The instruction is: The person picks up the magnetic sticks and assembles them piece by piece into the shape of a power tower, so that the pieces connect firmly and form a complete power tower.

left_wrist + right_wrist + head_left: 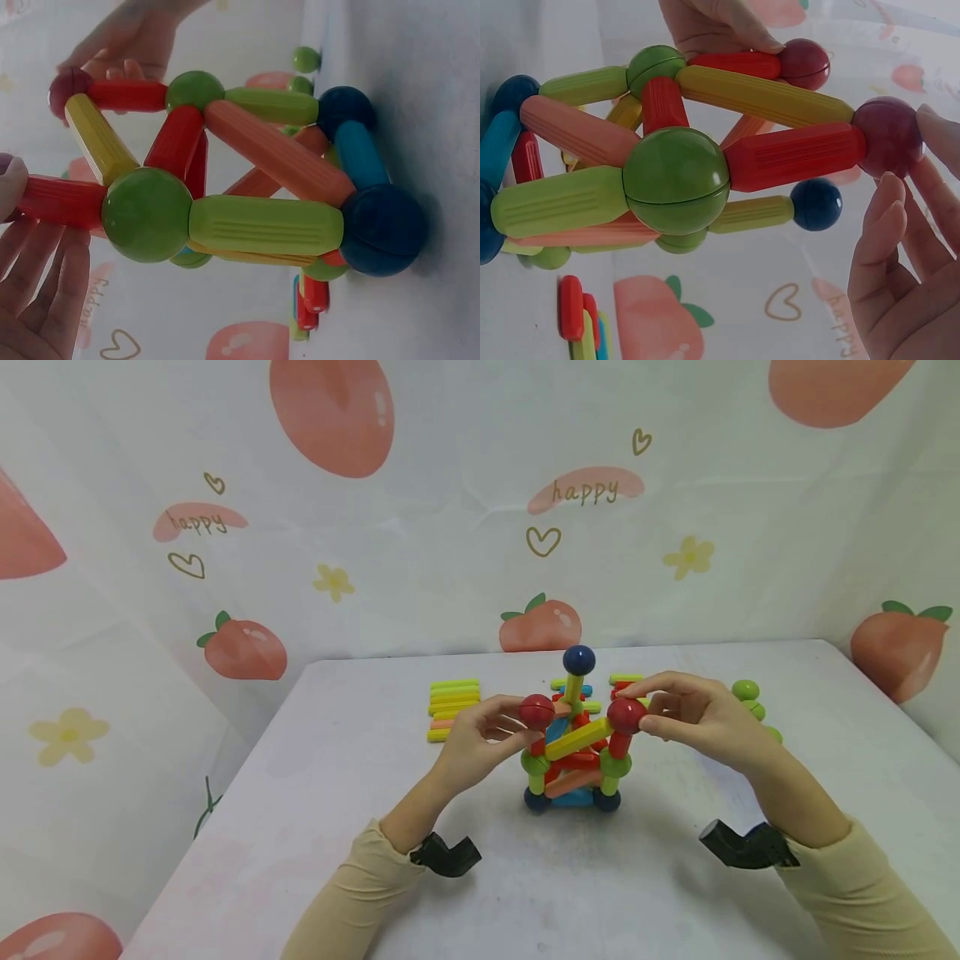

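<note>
A frame of magnetic rods and balls stands on the table, with dark blue balls (607,800) at its base and green balls (147,214) at mid-height. My left hand (476,739) pinches the upright red rod (64,201) at the left corner, just under its red ball (537,712). With fingertips, my right hand (701,722) holds the other red ball (889,138), which tops a second red rod (796,157). A slanting yellow rod (578,740) links this ball to the left green ball. Behind, a yellow-green rod carries a dark blue ball (579,660) highest of all.
Yellow and orange rods (453,697) lie in a row at the back left of the table (360,860). More coloured rods (626,679) lie behind the frame. Green balls (746,690) rest beyond my right hand. A printed cloth hangs behind the table.
</note>
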Motion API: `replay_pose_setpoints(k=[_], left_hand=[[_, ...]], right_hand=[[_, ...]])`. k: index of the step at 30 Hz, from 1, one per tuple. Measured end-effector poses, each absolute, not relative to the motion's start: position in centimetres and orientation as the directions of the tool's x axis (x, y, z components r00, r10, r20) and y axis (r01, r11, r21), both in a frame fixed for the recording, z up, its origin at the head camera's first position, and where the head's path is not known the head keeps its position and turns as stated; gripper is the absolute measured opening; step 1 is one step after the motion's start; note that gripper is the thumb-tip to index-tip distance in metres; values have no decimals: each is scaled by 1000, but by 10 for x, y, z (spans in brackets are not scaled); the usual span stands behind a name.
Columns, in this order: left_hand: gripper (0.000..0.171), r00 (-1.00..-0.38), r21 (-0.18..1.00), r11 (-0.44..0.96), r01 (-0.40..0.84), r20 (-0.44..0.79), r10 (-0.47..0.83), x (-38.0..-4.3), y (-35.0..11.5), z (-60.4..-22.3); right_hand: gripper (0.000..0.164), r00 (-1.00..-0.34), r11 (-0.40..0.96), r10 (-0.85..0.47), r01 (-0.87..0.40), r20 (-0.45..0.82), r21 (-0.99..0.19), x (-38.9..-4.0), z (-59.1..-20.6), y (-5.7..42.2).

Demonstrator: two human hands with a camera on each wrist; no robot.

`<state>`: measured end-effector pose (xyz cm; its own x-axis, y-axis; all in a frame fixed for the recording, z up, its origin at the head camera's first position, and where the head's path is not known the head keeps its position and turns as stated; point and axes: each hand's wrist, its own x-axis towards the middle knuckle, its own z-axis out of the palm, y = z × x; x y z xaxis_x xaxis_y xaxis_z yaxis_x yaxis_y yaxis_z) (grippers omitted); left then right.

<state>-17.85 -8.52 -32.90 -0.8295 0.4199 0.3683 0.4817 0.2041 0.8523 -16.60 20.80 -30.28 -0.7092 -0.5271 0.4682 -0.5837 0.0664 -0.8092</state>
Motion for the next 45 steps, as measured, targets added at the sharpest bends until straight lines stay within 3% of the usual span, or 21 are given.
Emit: replay_pose_setpoints(k=[9, 21, 35, 45], left_hand=[[35, -829, 848, 261, 461, 307, 468, -190, -102, -326], [28, -947, 800, 540, 260, 103, 304, -234, -141, -363], [24, -952, 737, 634, 233, 39, 304, -247, -141, -389], [31, -946, 590, 775, 227, -55, 318, -246, -139, -384]], right_hand=[[38, -704, 55, -534, -582, 469, -811, -166, -303, 208], [37, -702, 43, -535, -578, 470, -815, -166, -303, 208], [37, -702, 50, -533, -584, 473, -810, -166, -303, 208], [38, -699, 46, -535, -586, 475, -809, -167, -303, 208]])
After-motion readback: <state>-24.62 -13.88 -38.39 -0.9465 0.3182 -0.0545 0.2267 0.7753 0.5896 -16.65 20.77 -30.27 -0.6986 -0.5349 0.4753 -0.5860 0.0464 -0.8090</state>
